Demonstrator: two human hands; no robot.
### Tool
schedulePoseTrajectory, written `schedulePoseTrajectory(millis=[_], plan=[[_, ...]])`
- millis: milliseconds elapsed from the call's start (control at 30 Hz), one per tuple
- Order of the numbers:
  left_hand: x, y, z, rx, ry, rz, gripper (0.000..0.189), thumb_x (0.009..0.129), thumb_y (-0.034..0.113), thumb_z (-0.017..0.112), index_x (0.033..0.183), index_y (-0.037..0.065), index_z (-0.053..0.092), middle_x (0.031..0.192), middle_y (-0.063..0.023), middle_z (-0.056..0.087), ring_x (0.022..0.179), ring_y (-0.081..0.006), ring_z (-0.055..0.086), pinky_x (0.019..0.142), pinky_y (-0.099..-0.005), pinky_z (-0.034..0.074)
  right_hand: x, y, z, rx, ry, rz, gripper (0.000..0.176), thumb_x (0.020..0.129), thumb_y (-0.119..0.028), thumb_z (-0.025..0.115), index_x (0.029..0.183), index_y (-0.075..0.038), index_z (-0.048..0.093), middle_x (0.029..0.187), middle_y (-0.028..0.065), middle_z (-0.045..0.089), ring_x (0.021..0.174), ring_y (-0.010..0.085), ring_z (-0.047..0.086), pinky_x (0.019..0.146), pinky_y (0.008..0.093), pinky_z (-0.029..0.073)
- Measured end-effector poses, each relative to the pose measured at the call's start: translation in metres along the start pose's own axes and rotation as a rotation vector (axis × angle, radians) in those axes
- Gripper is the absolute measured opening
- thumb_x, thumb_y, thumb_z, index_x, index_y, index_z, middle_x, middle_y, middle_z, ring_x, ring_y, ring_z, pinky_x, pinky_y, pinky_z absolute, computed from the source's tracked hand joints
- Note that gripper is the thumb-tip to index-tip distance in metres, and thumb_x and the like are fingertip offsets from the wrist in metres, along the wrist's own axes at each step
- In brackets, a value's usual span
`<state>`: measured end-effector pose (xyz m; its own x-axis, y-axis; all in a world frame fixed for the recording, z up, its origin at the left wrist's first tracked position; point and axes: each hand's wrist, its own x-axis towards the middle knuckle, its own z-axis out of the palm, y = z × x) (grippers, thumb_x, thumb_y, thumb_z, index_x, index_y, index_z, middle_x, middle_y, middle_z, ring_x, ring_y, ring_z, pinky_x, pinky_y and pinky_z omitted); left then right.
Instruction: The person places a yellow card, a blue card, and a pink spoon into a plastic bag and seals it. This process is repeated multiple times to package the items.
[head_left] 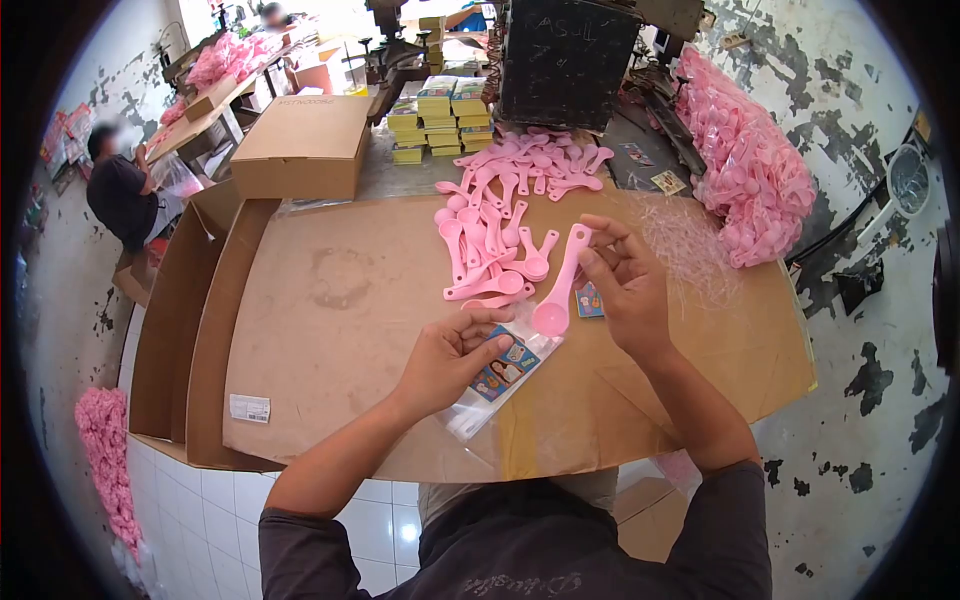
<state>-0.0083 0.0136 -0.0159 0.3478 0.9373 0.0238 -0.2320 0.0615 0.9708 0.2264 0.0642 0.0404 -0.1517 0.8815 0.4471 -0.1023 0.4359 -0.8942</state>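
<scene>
My right hand (626,290) pinches a pink measuring spoon (563,285) by the upper end of its handle, with the bowl hanging down. Closed on a clear plastic bag (470,414) is my left hand (450,358), its thumb lying over a blue printed card (505,365) at the bag. The spoon's bowl is right by the bag's upper end; whether it touches cannot be made out. Beyond both hands lies a loose pile of pink spoons (482,230). Another small printed card (589,300) shows partly behind my right hand.
Cardboard (300,370) covers the table. A closed carton (300,145) and stacks of cards (437,110) stand at the back, beside a black box (565,65). Bagged pink spoons (745,160) heap at right, near plastic strands (685,240). Another person (125,190) sits far left.
</scene>
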Motion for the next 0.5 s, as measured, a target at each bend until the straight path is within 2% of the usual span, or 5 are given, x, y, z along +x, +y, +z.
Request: schedulePoseTrajectory(millis=[167,267,367,433,500], plan=[[-0.002,0.005,0.002,0.026,-0.018,-0.028,0.033,0.101,0.007,0.065,0.131,-0.004,0.061,0.111,-0.0097,0.074,0.093,-0.0112,0.071,0.079,-0.0250,0.059,-0.009,0.001,0.012,0.056,-0.038,0.067,0.034,0.101,-0.002,0.062,0.134,0.003,0.053,0.105,0.0080,0.067,0.094,0.0136,0.069,0.081,0.0261,0.057],[0.000,-0.005,-0.002,0.035,-0.007,-0.012,0.032,0.102,0.008,0.063,0.131,-0.005,0.060,0.111,-0.0098,0.074,0.093,-0.0114,0.071,0.080,-0.0253,0.059,-0.019,0.014,0.017,0.023,-0.054,0.014,0.034,0.101,0.000,0.060,0.134,0.003,0.053,0.104,0.0079,0.067,0.091,0.0138,0.070,0.082,0.0254,0.057],[0.000,-0.005,-0.002,0.038,-0.014,-0.002,0.031,0.103,0.009,0.062,0.130,-0.005,0.061,0.110,-0.0102,0.074,0.094,-0.0115,0.070,0.082,-0.0255,0.058,-0.032,0.018,0.018,-0.034,-0.135,0.104,0.037,0.100,0.000,0.061,0.136,0.001,0.053,0.115,0.0088,0.066,0.105,0.0159,0.067,0.091,0.0299,0.055],[-0.001,0.004,-0.002,-0.016,-0.055,-0.024,0.030,0.104,0.010,0.060,0.130,-0.005,0.061,0.110,-0.0105,0.074,0.096,-0.0118,0.070,0.084,-0.0263,0.057,-0.024,0.019,0.006,-0.262,-0.348,-0.062,0.038,0.100,-0.001,0.061,0.137,0.000,0.054,0.125,0.0097,0.063,0.115,0.0174,0.062,0.098,0.0332,0.051],[-0.002,0.006,-0.003,0.016,-0.076,-0.027,0.031,0.105,0.012,0.060,0.131,-0.004,0.060,0.111,-0.0111,0.074,0.097,-0.0128,0.070,0.086,-0.0278,0.056,-0.014,0.018,0.001,-0.256,-0.426,-0.063,0.037,0.098,-0.002,0.063,0.135,-0.002,0.057,0.132,0.0101,0.060,0.123,0.0185,0.057,0.103,0.0360,0.048]])
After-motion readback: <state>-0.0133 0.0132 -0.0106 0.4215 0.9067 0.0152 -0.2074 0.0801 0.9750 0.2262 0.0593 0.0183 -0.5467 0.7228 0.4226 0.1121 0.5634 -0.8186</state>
